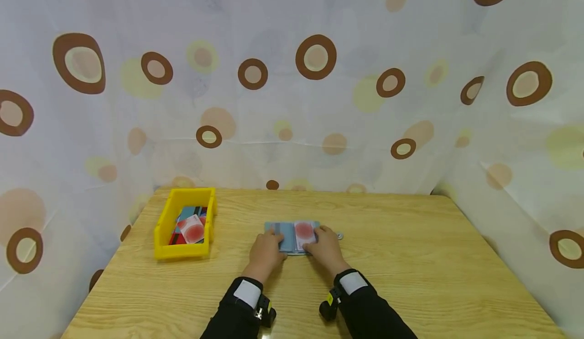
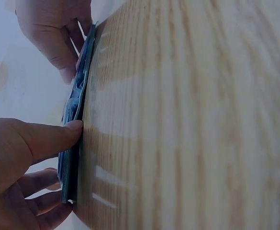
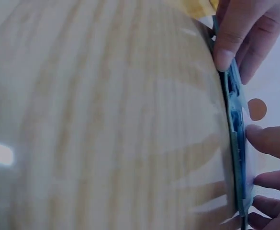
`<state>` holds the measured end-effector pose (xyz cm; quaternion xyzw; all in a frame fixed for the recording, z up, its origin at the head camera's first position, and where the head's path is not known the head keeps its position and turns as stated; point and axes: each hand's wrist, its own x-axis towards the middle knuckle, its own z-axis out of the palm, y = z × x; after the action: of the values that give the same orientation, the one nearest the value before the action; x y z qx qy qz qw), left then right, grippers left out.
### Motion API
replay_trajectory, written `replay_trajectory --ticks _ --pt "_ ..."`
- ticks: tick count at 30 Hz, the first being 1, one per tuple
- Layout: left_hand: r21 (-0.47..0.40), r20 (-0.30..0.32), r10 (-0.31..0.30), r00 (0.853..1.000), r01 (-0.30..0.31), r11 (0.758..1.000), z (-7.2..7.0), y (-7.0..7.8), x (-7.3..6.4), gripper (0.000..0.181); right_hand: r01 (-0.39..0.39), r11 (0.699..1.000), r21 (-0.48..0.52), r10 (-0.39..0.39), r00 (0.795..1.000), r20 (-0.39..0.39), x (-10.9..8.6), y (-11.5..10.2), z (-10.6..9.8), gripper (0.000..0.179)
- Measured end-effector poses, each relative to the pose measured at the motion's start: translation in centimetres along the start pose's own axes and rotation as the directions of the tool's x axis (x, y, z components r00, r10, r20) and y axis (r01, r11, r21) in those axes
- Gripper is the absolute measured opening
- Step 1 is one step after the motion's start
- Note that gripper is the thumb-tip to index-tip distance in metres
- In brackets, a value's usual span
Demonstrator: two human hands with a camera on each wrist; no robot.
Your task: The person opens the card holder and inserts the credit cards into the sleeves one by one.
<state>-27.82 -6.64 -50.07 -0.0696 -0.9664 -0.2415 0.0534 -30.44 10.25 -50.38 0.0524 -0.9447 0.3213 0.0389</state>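
A light blue card wallet (image 1: 287, 231) lies spread open on the wooden table, with a snap button (image 1: 339, 236) jutting out past its right side. Over its right half lies a white card with a red round print (image 1: 304, 231). My left hand (image 1: 265, 252) grips the wallet's left part, its thumb (image 2: 65, 136) at the near edge. At the card, my right hand (image 1: 327, 250) has its thumb on the lower part and its fingers along the right edge. From the side, the right wrist view shows the wallet's layered pockets (image 3: 234, 103) and the right fingers (image 3: 274, 179) against it.
A yellow plastic bin (image 1: 182, 250) stands at the table's left back, holding several cards (image 1: 191, 229) in red, blue and white. Behind and beside the wooden table (image 1: 410, 258) hangs a white curtain (image 1: 283, 101) with brown and beige circles.
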Motion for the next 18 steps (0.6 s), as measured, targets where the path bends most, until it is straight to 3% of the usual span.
replay_trajectory --ticks 8,13,18 --pt "0.016 0.024 -0.022 0.999 0.021 1.0 -0.3 0.0 -0.2 0.049 -0.142 0.989 0.038 0.141 0.99 0.02 0.5 -1.2 0.4 0.062" --pt "0.018 0.018 -0.015 1.0 0.015 1.0 -0.4 0.2 -0.1 0.049 -0.202 0.979 0.017 0.201 0.978 0.057 0.8 -2.1 -0.1 0.048" --pt "0.015 0.022 -0.024 0.999 0.024 1.0 -0.4 0.3 -0.1 0.05 -0.207 0.978 0.024 0.205 0.975 0.082 0.9 -2.3 -0.9 0.029"
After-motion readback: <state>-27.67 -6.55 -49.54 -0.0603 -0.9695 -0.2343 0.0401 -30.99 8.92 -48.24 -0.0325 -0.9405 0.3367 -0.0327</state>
